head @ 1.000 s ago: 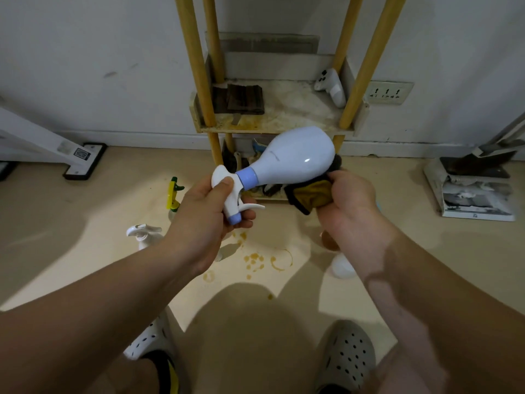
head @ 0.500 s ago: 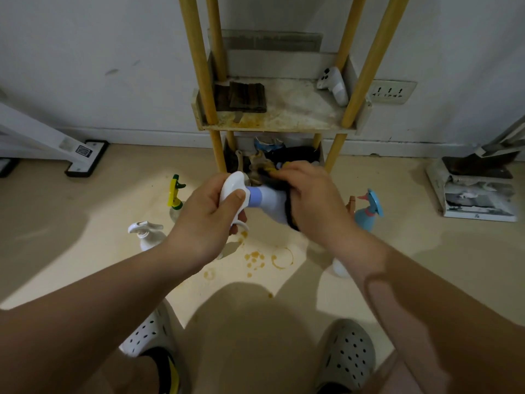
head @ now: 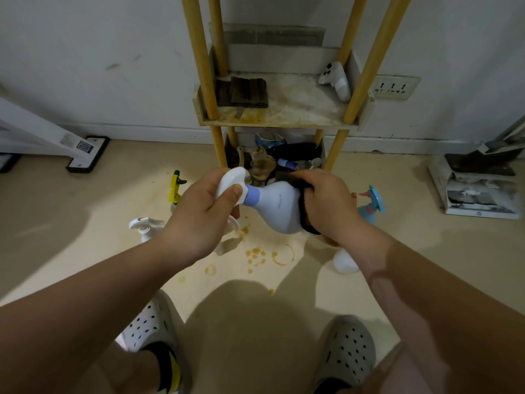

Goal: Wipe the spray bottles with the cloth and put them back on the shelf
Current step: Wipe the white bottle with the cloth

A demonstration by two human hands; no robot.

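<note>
A white spray bottle (head: 277, 207) with a lilac collar lies on its side in the air in front of the shelf (head: 284, 120). My left hand (head: 204, 214) grips its white trigger head. My right hand (head: 326, 203) holds a dark cloth (head: 302, 209) wrapped over the bottle's wide end. On the floor stand a yellow-green spray bottle (head: 174, 189), a white one (head: 146, 227) and a blue one with a pink collar (head: 372, 203). A further white bottle (head: 345, 261) shows partly under my right forearm.
The wooden shelf stands against the wall, with a dark block (head: 245, 92) and a white sprayer head (head: 336, 81) on its stained board and clutter on the lowest level. Brown ring stains (head: 270, 255) mark the floor. Papers (head: 480, 191) lie at the right. My feet are in white clogs (head: 346, 354).
The bottle dropped from raised to level and its body shows again as my right hand slid the cloth from the neck back to the wide end. My left hand keeps its grip.
</note>
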